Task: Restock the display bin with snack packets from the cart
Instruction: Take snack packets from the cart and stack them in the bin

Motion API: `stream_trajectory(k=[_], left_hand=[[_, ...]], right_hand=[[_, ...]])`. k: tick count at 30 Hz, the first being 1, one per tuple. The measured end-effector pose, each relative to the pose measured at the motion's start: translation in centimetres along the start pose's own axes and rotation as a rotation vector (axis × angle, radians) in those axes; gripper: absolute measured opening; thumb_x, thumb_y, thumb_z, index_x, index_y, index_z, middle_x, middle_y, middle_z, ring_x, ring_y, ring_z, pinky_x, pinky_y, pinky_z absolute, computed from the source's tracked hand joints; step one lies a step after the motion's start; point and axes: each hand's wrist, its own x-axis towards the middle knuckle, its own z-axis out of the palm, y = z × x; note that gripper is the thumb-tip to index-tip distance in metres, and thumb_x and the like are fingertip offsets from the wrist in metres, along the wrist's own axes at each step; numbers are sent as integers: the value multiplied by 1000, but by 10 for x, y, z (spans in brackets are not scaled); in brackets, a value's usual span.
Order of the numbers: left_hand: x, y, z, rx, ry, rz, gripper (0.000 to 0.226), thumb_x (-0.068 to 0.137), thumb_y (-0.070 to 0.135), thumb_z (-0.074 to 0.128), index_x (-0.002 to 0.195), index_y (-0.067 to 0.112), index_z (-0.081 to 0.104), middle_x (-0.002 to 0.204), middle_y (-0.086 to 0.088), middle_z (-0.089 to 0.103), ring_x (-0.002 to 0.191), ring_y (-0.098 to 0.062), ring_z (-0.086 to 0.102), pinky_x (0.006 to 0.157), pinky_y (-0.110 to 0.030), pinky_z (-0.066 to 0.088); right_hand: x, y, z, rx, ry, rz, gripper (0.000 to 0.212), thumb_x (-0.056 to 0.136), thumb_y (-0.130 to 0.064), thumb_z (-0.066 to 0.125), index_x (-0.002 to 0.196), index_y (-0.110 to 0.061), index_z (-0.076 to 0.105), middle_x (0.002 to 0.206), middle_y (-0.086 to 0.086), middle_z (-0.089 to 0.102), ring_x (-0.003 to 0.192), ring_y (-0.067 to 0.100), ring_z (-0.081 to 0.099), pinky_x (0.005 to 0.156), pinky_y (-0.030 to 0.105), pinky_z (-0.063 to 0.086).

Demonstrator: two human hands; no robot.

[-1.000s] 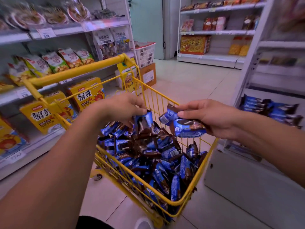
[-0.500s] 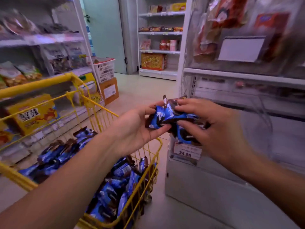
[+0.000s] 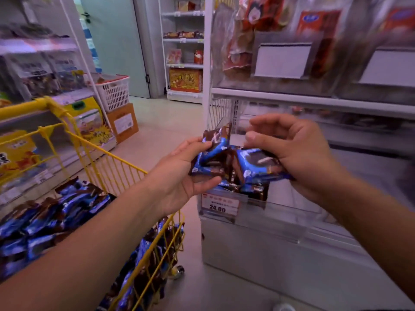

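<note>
Right of scene, white shelving unit [image 3: 314,97] with blurred hanging bags above; low on it, clear display bin [image 3: 258,205] bearing a price tag [image 3: 219,204] at its front edge; left and near, yellow cart [image 3: 125,167] heaped with blue-and-brown snack packets [image 3: 56,212]; judged mid-transfer, a handful carried across from cart to bin.

Just above the bin's left end, bundle of packets [image 3: 226,162] held between both hands; left hand [image 3: 179,176] cupped beneath and beside it, thumb pressed on a packet's upper edge, grip closed round the bunch; right hand [image 3: 301,158] curled over the right-hand packets, thumb pinching from above, forefinger lifted clear.

Next move, by judgement: lower the bundle past the front lip and let go inside, near the few packets already lying there; slippery wrappers likely to slide apart, so release low.

Packets glossy, crinkled, blue with dark brown ends and a dark biscuit picture; print too blurred to read.
</note>
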Motion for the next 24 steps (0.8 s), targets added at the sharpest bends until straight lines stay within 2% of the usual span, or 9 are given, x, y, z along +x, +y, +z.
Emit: stream_trajectory(k=[2, 4, 8, 11, 13, 17, 19, 21, 24], left_hand=[[4, -4, 4, 145, 42, 17, 17, 88, 24, 70, 104, 26, 73, 97, -5, 75, 70, -24, 73, 50, -27, 55], [5, -8, 10, 263, -3, 16, 13, 89, 25, 69, 101, 26, 74, 91, -1, 76, 67, -22, 72, 47, -26, 54], [4, -13, 24, 343, -119, 2, 12, 90, 23, 66, 101, 22, 71, 85, -5, 74, 56, -21, 68, 44, -25, 53], [7, -17, 28, 365, -176, -30, 17, 92, 21, 64, 108, 20, 70, 90, -10, 75, 62, -24, 69, 49, -27, 57], [8, -21, 30, 333, -213, -54, 15, 93, 19, 63, 106, 20, 69, 93, -13, 74, 61, -25, 68, 51, -29, 58], [12, -28, 35, 204, -234, -84, 14, 94, 16, 62, 106, 18, 69, 99, -15, 74, 62, -26, 70, 53, -31, 60], [16, -30, 35, 178, -223, -69, 17, 95, 15, 61, 109, 18, 69, 102, -16, 75, 66, -25, 72, 55, -32, 60], [18, -30, 35, 132, -180, -64, 15, 95, 16, 61, 107, 17, 69, 101, -16, 75, 69, -26, 73, 55, -33, 60], [20, -33, 35, 130, -143, -58, 19, 98, 17, 57, 110, 18, 71, 103, -17, 75, 73, -27, 74, 56, -32, 59]], right_hand=[[4, 4, -2, 126, 128, 85, 6, 84, -5, 75, 89, -8, 72, 80, 6, 73, 64, 13, 67, 56, 24, 57], [7, 11, -3, 189, 212, 126, 9, 91, -6, 70, 82, -9, 71, 71, 4, 69, 56, 9, 62, 46, 20, 51], [11, 21, -11, 129, 368, 49, 24, 92, -9, 71, 69, -16, 72, 66, 0, 70, 62, 14, 64, 61, 30, 57], [12, 27, -15, -68, 416, -120, 22, 91, -13, 73, 70, -21, 72, 69, -5, 72, 66, 10, 64, 68, 34, 57], [11, 29, -14, -148, 372, -167, 20, 93, -18, 71, 73, -19, 72, 69, -4, 71, 64, 8, 62, 64, 31, 54], [6, 29, -13, -242, 200, -174, 52, 100, -34, 60, 50, -21, 52, 46, -13, 48, 45, -1, 41, 45, 18, 36], [6, 31, -15, -274, 98, -130, 55, 99, -42, 59, 50, -19, 52, 45, -11, 46, 46, 1, 38, 47, 21, 33], [6, 33, -18, -300, -3, -90, 50, 96, -48, 61, 60, -13, 63, 52, -2, 52, 54, 7, 42, 53, 26, 36], [6, 35, -18, -274, -79, -26, 37, 84, -50, 72, 88, -14, 77, 75, 8, 74, 67, 12, 62, 64, 36, 54]])
